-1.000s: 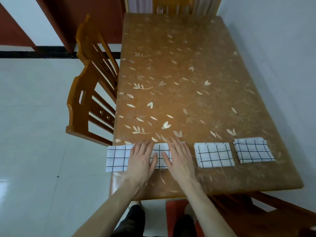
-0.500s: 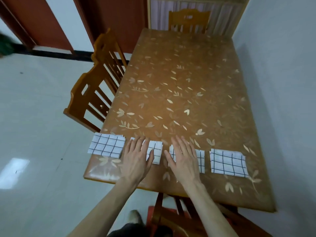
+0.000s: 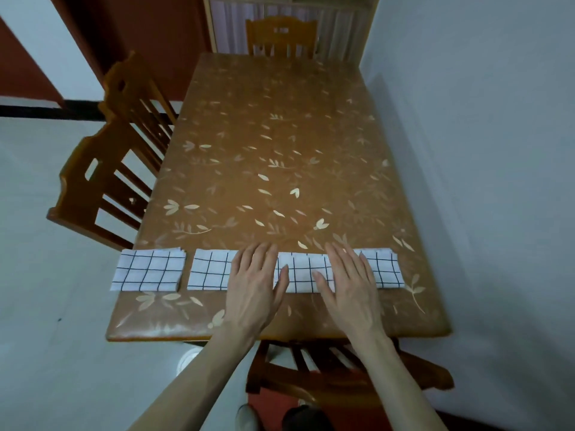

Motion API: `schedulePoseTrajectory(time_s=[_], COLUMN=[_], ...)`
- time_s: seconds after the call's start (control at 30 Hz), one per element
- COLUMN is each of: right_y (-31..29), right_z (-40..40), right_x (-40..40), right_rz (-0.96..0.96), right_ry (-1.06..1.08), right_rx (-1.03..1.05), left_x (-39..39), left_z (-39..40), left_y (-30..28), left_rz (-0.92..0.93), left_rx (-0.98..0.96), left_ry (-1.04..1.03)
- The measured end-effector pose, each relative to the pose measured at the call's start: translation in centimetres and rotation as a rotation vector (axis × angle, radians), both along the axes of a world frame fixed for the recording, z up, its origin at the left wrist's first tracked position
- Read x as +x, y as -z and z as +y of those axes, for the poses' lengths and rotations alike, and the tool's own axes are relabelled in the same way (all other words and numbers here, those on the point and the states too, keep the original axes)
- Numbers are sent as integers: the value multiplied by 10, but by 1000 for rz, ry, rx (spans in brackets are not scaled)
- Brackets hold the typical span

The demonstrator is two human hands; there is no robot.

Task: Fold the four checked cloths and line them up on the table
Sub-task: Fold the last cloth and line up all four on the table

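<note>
Four folded white cloths with black checks lie in a row along the near edge of the brown leaf-patterned table (image 3: pixel 280 157). The leftmost cloth (image 3: pixel 148 270) lies apart at the table's left corner. My left hand (image 3: pixel 255 284) rests flat, fingers spread, over the right part of the second cloth (image 3: pixel 210 270). The third cloth (image 3: pixel 303 273) shows between my hands. My right hand (image 3: pixel 350 283) lies flat across the gap between the third cloth and the fourth cloth (image 3: pixel 385 269). Neither hand grips anything.
Two wooden chairs (image 3: pixel 102 181) stand along the table's left side, another chair (image 3: pixel 281 35) at the far end, and one chair (image 3: pixel 336 365) below the near edge. A grey wall runs close along the right side.
The view has shifted, so the row sits further right in frame. Both hands slid right along the row: the left covers the second cloth's right part, the right reaches the fourth.
</note>
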State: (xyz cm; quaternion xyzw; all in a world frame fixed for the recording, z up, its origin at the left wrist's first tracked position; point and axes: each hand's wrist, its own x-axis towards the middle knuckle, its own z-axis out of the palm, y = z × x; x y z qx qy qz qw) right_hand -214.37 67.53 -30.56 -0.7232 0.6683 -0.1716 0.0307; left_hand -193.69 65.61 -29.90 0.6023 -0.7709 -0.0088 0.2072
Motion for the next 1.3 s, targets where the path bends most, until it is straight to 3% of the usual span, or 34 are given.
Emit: schedulePoseTrajectory(time_s=[0.37,0.67,0.87,1.0,1.13,1.3], right_y=[5,66,113,146,172,178], right_z=[5,-18,-32,-43,-55,-65], right_x=[-94,-183,-215,-225,-231,-227], right_rz=[-41,-83,-118,-300,-366,-365], right_ry=[29,-18,78,276,382,339], right_rx=[-20,82,222,315,362,412], left_x=[-91,-188,-238,-263,-274,-280], left_z=[-1,-8,-19,-33,-43,-49], left_y=[11,66,118,143,162,166], left_rz=[3,50,223,377,421,520], left_rx=[20,175,398,519,541,533], left_ry=[-5,-109,-142,-248,-369,-430])
